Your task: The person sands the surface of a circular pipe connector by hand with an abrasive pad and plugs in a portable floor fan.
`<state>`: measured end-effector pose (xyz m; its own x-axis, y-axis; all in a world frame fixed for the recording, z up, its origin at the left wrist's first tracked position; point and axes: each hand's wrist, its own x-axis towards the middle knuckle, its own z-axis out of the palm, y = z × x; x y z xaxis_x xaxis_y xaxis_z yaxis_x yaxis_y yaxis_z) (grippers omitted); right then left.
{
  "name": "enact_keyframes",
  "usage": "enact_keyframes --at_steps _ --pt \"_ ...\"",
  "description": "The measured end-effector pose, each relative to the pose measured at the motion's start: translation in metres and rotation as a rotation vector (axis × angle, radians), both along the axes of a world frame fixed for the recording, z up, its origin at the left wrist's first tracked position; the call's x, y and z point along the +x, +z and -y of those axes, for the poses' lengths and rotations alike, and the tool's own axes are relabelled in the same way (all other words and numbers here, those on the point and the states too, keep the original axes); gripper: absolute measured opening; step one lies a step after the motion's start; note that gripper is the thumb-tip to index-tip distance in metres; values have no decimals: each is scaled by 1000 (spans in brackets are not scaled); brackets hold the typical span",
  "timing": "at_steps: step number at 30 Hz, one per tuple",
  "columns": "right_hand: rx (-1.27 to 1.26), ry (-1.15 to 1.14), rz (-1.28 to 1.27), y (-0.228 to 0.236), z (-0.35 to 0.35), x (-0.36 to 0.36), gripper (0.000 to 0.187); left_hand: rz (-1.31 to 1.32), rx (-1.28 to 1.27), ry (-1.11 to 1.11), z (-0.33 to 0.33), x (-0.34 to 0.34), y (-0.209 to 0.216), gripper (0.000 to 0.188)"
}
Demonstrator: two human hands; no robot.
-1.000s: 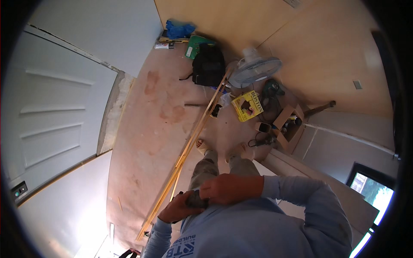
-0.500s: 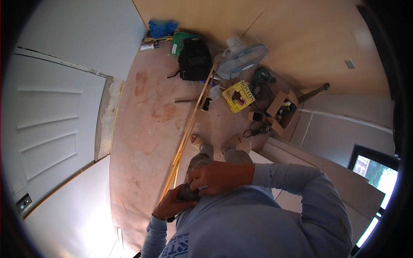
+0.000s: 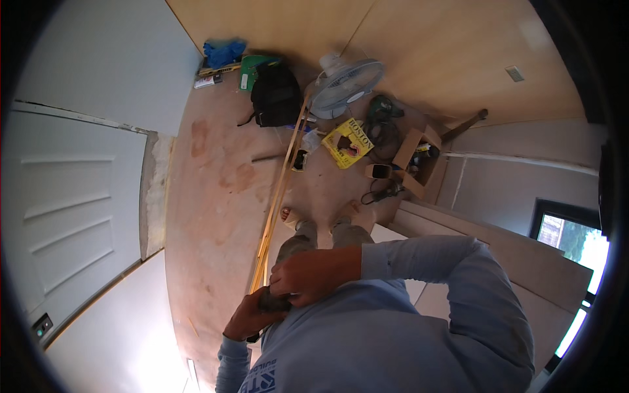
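Note:
At the left side of my waist, my left hand (image 3: 249, 316) is closed round a dark grey, soft-looking bundle (image 3: 271, 303); its kind is not plain. My right hand (image 3: 313, 275) reaches across my belly, its fingers curled together against the top of the same bundle. Whatever lies between the right fingertips is hidden. Just beyond both hands, long thin wooden strips (image 3: 283, 175) slant from beside my left leg toward the fan.
Ahead stand a grey pedestal fan (image 3: 347, 88), a black backpack (image 3: 275, 95) and a yellow box (image 3: 348, 143). An open cardboard box (image 3: 419, 160) and corded power tools (image 3: 383, 191) lie to the right. A white panelled door (image 3: 72, 196) is at left.
The view has shifted slightly, so the room's things sit further left. Both hands stay together at the dark bundle, with little change in their grip.

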<state>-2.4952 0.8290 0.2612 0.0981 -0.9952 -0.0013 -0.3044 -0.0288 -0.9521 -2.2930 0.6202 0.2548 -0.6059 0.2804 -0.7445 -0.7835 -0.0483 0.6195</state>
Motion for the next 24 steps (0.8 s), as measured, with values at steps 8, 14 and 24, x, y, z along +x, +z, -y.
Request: enact_keyframes --at_steps 8,14,24 --pt "17 30 19 -1 2 22 19 3 -19 43 -1 26 8 64" --pt "27 101 3 13 23 30 37 -317 -48 63 -3 56 18 58" --pt "77 538 -74 41 114 88 34 -297 -147 757 -76 170 23 55"
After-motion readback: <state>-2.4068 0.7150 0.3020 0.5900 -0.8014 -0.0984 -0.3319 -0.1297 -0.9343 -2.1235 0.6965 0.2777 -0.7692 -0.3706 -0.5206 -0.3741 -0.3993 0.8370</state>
